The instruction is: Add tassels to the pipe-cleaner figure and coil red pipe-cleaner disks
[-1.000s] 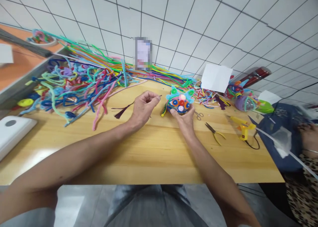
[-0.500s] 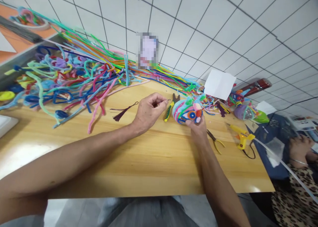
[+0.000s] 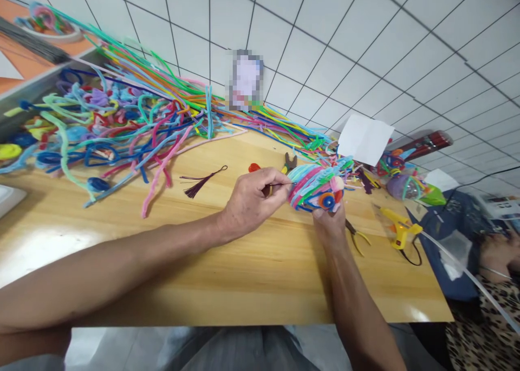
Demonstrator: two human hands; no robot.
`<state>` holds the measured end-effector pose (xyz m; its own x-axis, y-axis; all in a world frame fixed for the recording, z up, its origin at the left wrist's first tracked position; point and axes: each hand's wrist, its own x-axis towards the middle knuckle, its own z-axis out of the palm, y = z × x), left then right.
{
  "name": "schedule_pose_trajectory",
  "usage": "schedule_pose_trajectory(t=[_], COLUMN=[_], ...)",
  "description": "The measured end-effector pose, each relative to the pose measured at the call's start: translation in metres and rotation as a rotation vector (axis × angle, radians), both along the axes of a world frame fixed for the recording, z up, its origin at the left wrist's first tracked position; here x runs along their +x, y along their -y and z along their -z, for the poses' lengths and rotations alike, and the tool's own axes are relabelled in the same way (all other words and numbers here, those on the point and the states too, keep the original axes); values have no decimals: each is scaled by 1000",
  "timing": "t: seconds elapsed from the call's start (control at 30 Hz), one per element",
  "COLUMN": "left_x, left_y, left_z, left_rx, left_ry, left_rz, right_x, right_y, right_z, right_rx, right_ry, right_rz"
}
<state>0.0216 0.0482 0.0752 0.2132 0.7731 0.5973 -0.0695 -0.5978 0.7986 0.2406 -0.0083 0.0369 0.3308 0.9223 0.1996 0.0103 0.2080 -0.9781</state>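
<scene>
My right hand [image 3: 330, 222] grips a striped, multicoloured pipe-cleaner figure [image 3: 311, 189] with a round blue and orange eye, from below its right end. Pinched in the fingertips of my left hand [image 3: 254, 200] is a thin dark wire, whose tip reaches the left side of the figure. Behind these fingers lie green-and-yellow pliers [image 3: 290, 162], partly covered, with a red handle end showing. A dark tassel [image 3: 197, 184] with a small loop rests on the table to the left. Yellow-handled pliers [image 3: 359, 238] lie just right of my right wrist.
Loose pipe cleaners [image 3: 117, 127] fill a tray at the left and spread along the wall. A yellow glue gun [image 3: 400, 227] with its cord lies at the right, near finished pieces [image 3: 402, 184]. Another person's hand [image 3: 498, 252] shows at the right edge.
My left hand has moved right, bringing the wire to the figure. The figure has turned and shows more of its striped side. It now hides part of the green-and-yellow pliers.
</scene>
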Motion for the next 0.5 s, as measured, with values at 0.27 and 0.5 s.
schedule_pose_trajectory(t=[0.27,0.5], left_x=[-1,0], left_y=[3,2], left_z=[-1,3], left_rx=[83,164], left_ry=[-25,-60], left_rz=[-17,-48], right_x=[-4,-4], right_y=[1,4], right_z=[4,6], right_rx=[-5,-8], right_ry=[2,-7], right_rz=[10,14])
